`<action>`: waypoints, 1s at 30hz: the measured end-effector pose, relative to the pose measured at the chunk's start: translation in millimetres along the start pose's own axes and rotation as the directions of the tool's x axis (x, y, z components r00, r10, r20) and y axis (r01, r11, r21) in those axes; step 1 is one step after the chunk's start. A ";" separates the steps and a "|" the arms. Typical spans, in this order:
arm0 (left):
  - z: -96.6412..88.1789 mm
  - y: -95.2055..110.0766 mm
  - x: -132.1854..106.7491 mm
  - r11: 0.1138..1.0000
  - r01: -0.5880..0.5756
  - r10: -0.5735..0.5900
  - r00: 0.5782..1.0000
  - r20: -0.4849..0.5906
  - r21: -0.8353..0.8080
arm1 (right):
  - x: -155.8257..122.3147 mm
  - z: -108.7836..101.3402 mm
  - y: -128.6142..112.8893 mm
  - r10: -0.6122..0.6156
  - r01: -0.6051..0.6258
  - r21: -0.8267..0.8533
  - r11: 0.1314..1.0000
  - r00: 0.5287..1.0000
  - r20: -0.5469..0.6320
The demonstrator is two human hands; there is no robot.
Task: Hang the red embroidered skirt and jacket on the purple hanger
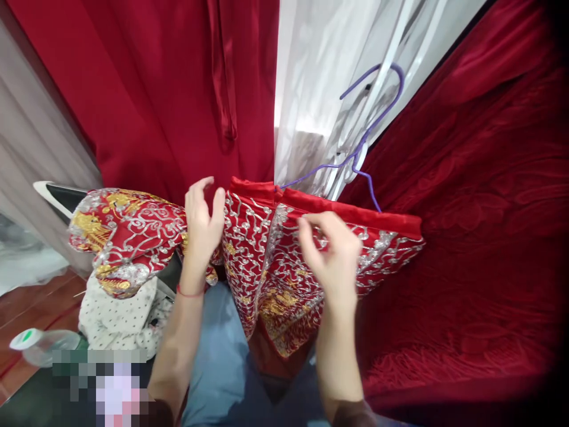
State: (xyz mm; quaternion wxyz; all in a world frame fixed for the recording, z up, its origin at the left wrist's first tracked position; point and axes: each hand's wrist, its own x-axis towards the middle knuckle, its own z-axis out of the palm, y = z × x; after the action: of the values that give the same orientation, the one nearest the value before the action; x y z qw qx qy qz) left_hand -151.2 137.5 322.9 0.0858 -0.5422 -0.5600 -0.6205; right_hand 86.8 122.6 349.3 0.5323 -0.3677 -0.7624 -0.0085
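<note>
A red skirt (293,279) with silver and gold embroidery hangs in front of me. Its plain red waistband (351,210) is uppermost, with a purple hanger (326,167) at it. My left hand (203,216) is at the skirt's left edge, thumb and fingers apart, with nothing in it. In front of the waistband's right half, my right hand (333,252) has thumb and forefinger brought together in a pinch; whatever is between the tips is too small to make out. Left of my left hand lies another red, gold and silver embroidered garment piece (133,234).
Red cloth drapes behind (173,89) and along the right (471,249). White rails (395,35) stand behind the hanger. At lower left are a dotted white cloth (118,314), a clear bottle (47,347) with a white cap, and a black-and-white chair edge (56,196).
</note>
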 end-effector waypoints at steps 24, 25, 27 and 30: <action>32.0 26.1 11.4 0.988 -0.089 0.105 0.986 0.126 -0.126 | -11.1 -95.1 105.8 -0.222 0.210 -0.649 0.731 0.973 0.065; 30.4 29.0 10.9 0.989 -0.079 0.096 0.987 0.129 -0.128 | -10.7 -95.3 104.2 -0.225 0.205 -0.646 0.735 0.973 0.053; 26.5 31.8 13.4 0.992 -0.043 0.059 0.989 0.132 -0.121 | -11.5 -97.4 102.5 -0.220 0.186 -0.641 0.745 0.975 0.026; 22.8 31.8 25.6 0.997 0.028 -0.017 0.986 0.165 -0.069 | -16.1 -101.0 103.9 -0.193 0.150 -0.628 0.764 0.981 -0.001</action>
State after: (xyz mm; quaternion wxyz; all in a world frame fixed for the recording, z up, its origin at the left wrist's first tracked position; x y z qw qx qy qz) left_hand -125.5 156.9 356.8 0.0131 -0.5878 -0.5488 -0.5942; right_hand 230.0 148.7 340.5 0.4018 -0.4515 -0.7290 -0.3214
